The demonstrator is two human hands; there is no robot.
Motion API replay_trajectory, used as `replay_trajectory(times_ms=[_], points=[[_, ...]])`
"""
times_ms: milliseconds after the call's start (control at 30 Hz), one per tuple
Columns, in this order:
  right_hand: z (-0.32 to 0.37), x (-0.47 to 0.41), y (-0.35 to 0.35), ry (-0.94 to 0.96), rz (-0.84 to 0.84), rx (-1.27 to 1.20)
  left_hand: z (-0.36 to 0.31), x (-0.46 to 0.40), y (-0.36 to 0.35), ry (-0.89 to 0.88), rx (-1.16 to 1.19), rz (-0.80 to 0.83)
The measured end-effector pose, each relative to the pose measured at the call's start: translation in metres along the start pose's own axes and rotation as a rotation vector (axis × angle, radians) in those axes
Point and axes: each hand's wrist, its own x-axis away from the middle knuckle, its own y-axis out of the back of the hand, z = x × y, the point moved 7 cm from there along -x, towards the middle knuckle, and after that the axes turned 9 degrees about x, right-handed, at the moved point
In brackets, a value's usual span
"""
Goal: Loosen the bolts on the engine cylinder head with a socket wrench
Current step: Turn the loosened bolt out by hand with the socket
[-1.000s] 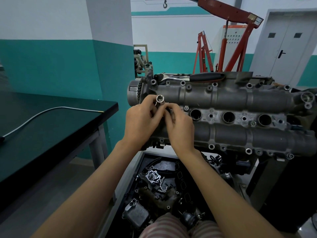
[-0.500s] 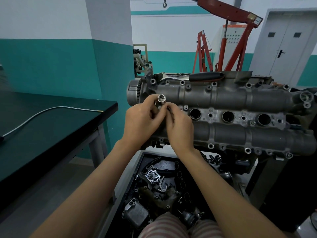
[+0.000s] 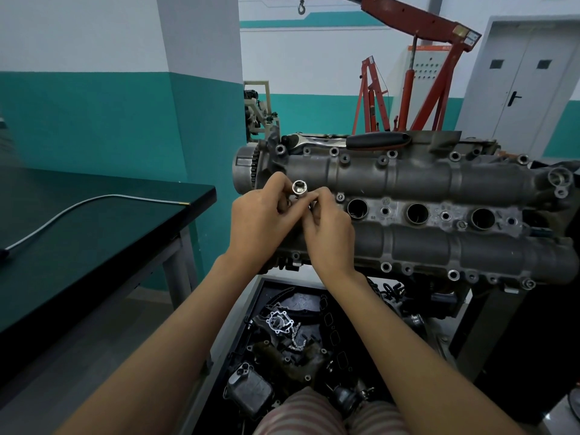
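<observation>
Both hands, left hand (image 3: 262, 219) and right hand (image 3: 329, 226), pinch the socket (image 3: 299, 188) at cylinder head's (image 3: 439, 180) left end, opening up; ratchet wrench (image 3: 348, 140) lies lengthwise along its far edge.

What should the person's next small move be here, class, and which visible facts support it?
Probably reach back for the ratchet wrench and fit the socket onto it. Both the left hand and the right hand grip the loose socket over the cylinder head, its open end facing up, while the wrench lies unused along the head's far edge, apart from both hands.
</observation>
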Motion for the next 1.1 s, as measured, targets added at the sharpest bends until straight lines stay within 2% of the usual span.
replay_trajectory(times_ms=[333,500,600,1100], points=[[0.007,-0.001,0.002,0.072,-0.018,-0.006,-0.002,-0.002,0.0,-0.059,-0.075,0.05],[0.0,-0.002,-0.002,-0.022,-0.001,0.026,0.005,-0.003,-0.002,0.06,-0.042,0.004],[-0.003,-0.002,-0.002,-0.066,0.001,0.034,0.002,-0.003,-0.003,0.068,-0.049,-0.025],[0.006,-0.001,0.001,0.047,-0.008,0.017,0.0,-0.002,0.002,-0.026,-0.008,0.048]])
